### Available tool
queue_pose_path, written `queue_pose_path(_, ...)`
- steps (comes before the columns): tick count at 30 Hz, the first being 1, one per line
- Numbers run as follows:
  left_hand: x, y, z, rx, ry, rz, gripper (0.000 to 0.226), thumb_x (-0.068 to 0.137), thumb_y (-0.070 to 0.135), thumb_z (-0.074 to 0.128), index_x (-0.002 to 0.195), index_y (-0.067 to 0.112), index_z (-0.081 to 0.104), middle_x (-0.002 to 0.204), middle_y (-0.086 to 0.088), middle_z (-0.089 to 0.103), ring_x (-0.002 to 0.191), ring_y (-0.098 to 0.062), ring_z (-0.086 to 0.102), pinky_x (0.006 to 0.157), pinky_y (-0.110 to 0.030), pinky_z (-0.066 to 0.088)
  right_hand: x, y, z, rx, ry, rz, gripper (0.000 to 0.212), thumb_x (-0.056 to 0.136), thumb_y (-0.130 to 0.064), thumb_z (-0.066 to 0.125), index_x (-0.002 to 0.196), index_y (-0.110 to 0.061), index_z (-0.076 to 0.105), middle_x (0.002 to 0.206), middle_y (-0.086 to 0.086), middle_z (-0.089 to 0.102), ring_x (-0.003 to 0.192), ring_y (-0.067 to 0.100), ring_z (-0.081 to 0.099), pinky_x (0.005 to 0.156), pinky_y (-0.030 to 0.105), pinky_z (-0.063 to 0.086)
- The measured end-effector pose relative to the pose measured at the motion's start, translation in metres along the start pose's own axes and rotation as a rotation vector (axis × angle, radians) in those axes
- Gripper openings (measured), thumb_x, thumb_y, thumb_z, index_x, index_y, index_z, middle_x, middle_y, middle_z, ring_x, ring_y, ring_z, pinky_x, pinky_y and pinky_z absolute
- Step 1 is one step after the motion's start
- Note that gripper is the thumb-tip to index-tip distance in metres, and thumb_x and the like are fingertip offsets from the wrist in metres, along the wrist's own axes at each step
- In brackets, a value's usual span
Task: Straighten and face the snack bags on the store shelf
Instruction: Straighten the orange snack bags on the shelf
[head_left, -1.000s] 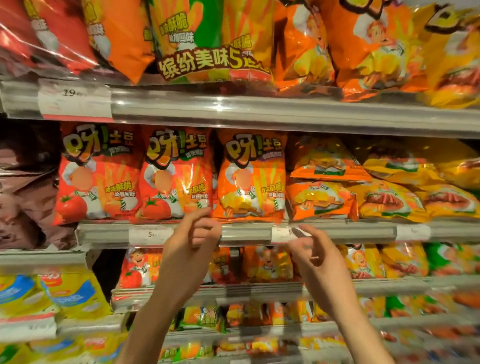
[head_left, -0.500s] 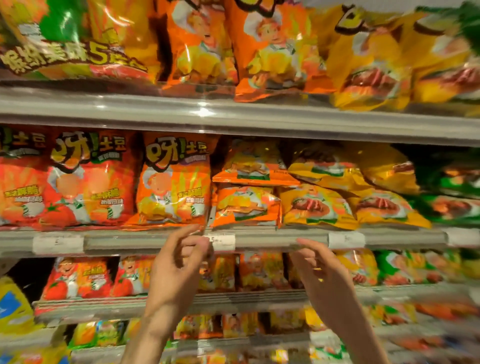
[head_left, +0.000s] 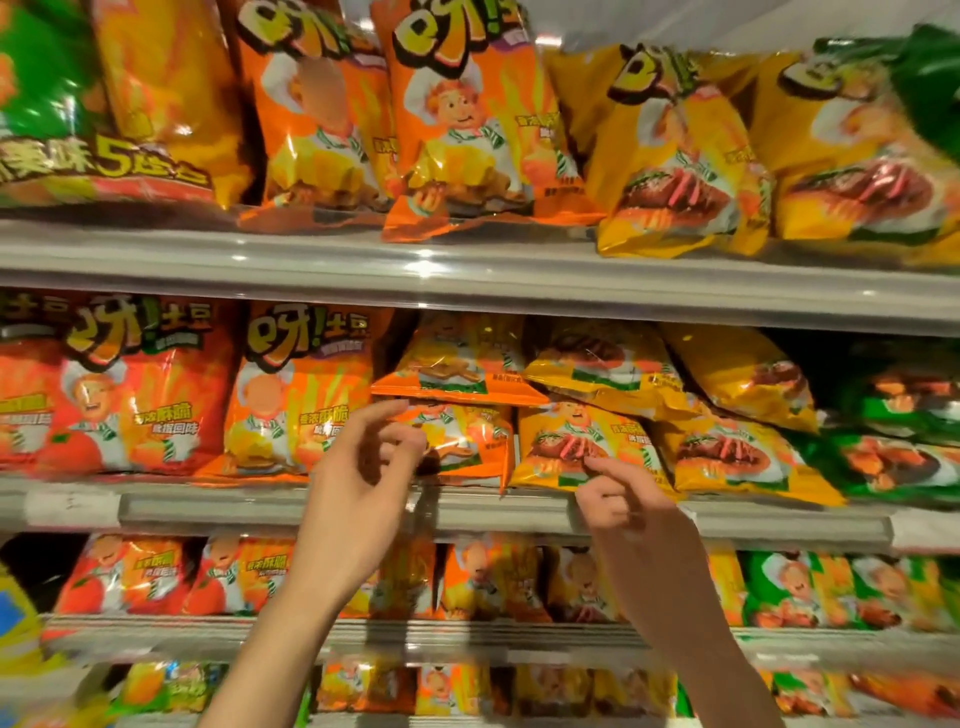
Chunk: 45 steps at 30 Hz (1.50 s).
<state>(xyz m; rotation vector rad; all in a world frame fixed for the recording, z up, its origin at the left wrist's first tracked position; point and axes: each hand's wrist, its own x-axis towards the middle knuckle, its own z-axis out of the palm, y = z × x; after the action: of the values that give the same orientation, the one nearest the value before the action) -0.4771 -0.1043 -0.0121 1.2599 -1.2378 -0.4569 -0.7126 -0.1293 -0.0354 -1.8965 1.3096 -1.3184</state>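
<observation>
Shelves (head_left: 467, 512) full of snack bags fill your view. Your left hand (head_left: 358, 499) is open, fingers spread, just in front of a flat orange bag (head_left: 462, 441). Your right hand (head_left: 634, 514) is loosely curled and holds nothing, near a yellow bag (head_left: 576, 447). More bags lie on top of these two. Pull too fast and I think the top bags could slide off.

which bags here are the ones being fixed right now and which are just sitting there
In the job:
- left hand and right hand, both open, reaching at the middle shelf
- flat orange bags, stacked lying down
- flat yellow bags beside them

Just there:
- upright orange bag, already facing out
- top shelf bags
- lower shelf bags
</observation>
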Motion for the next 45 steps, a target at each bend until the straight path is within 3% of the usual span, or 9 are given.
queue_pose_path(2, 0.017, 0.002, -0.001, 0.064, 0.041, 0.054, 0.025, 0.095, 0.027, 0.065, 0.12, 0.024, 0.062, 0.097, 0.005, 0.069, 0.091, -0.004, 0.064, 0.076, -0.011, 0.048, 0.009, -0.009, 0.005, -0.035, 0.05, -0.053, 0.018, 0.095, -0.019, 0.062, 0.112, -0.025, 0.066, 0.081, -0.004, 0.065, 0.074, 0.009, 0.062, 0.066, 0.013, 0.046)
queue_pose_path(6, 0.049, -0.004, -0.001, 0.315, 0.074, 0.179, 0.036, 0.093, 0.038, 0.065, 0.126, 0.029, 0.058, 0.119, 0.007, 0.056, 0.111, -0.01, 0.056, 0.096, -0.029, 0.047, 0.038, -0.027, 0.018, -0.321, 0.165, -0.307, 0.022, 0.098, -0.027, 0.058, 0.117, -0.019, 0.066, 0.112, -0.01, 0.062, 0.11, 0.007, 0.054, 0.096, 0.013, 0.036)
queue_pose_path(10, 0.072, -0.008, 0.003, 0.584, -0.049, 0.238, 0.057, 0.094, 0.043, 0.061, 0.144, 0.021, 0.045, 0.134, -0.005, 0.052, 0.127, -0.02, 0.046, 0.102, -0.029, 0.037, 0.068, -0.041, 0.036, -0.572, 0.171, -0.439, 0.034, 0.098, -0.031, 0.053, 0.128, -0.017, 0.063, 0.136, 0.0, 0.057, 0.134, 0.02, 0.042, 0.116, 0.04, 0.028)
queue_pose_path(15, 0.089, -0.015, 0.003, 0.942, -0.16, 0.369, 0.071, 0.094, 0.059, 0.052, 0.152, 0.023, 0.035, 0.142, -0.014, 0.053, 0.124, -0.032, 0.053, 0.099, -0.041, 0.043, 0.079, -0.028, 0.036, -0.687, 0.071, -0.439, 0.036, 0.1, -0.036, 0.05, 0.132, -0.022, 0.058, 0.133, -0.006, 0.059, 0.134, 0.017, 0.039, 0.12, 0.04, 0.015)
queue_pose_path(20, 0.104, -0.018, -0.001, 1.108, -0.196, 0.485, 0.071, 0.093, 0.064, 0.049, 0.152, 0.026, 0.037, 0.129, -0.013, 0.064, 0.106, -0.033, 0.065, 0.083, -0.04, 0.052, 0.072, -0.016, 0.021, -0.685, 0.179, -0.406, 0.031, 0.098, -0.035, 0.052, 0.12, -0.018, 0.065, 0.119, -0.003, 0.065, 0.125, 0.02, 0.05, 0.114, 0.04, 0.027)
queue_pose_path(26, 0.101, -0.019, -0.008, 1.001, -0.162, 0.59, 0.06, 0.091, 0.057, 0.058, 0.135, 0.016, 0.059, 0.101, -0.013, 0.072, 0.084, -0.034, 0.069, 0.06, -0.037, 0.052, 0.06, -0.029, 0.019, -0.564, 0.205, -0.314, 0.031, 0.099, -0.037, 0.052, 0.122, -0.021, 0.065, 0.12, -0.007, 0.064, 0.123, 0.015, 0.048, 0.104, 0.038, 0.038)
queue_pose_path(32, 0.073, -0.019, -0.024, 0.815, -0.111, 0.612, 0.059, 0.096, 0.057, 0.048, 0.143, 0.022, 0.048, 0.121, -0.007, 0.067, 0.101, -0.028, 0.066, 0.069, -0.039, 0.058, 0.057, -0.07, 0.013, -0.236, 0.108, 0.04, 0.044, 0.1, -0.054, 0.04, 0.131, -0.028, 0.057, 0.102, -0.019, 0.06, 0.09, -0.004, 0.056, 0.084, 0.029, 0.042)
queue_pose_path(39, 0.041, -0.017, -0.044, 0.748, -0.212, 0.652, 0.068, 0.094, 0.063, 0.048, 0.153, 0.031, 0.037, 0.144, 0.0, 0.053, 0.117, -0.02, 0.063, 0.08, -0.035, 0.058, 0.081, -0.086, 0.029, 0.036, -0.149, 0.328, 0.088, 0.08, -0.086, 0.041, 0.146, -0.027, 0.04, 0.128, -0.012, 0.056, 0.117, 0.016, 0.058, 0.099, 0.033, 0.044)
queue_pose_path(45, 0.027, -0.013, -0.053, 0.412, -0.226, 0.359, 0.07, 0.086, 0.078, 0.046, 0.147, 0.044, 0.039, 0.129, 0.025, 0.051, 0.105, 0.005, 0.057, 0.086, -0.02, 0.049, 0.069, -0.086, 0.037, 0.13, -0.133, 0.308, 0.082, 0.086, -0.059, 0.064, 0.152, -0.022, 0.031, 0.112, -0.007, 0.064, 0.092, 0.007, 0.067, 0.078, 0.027, 0.052)
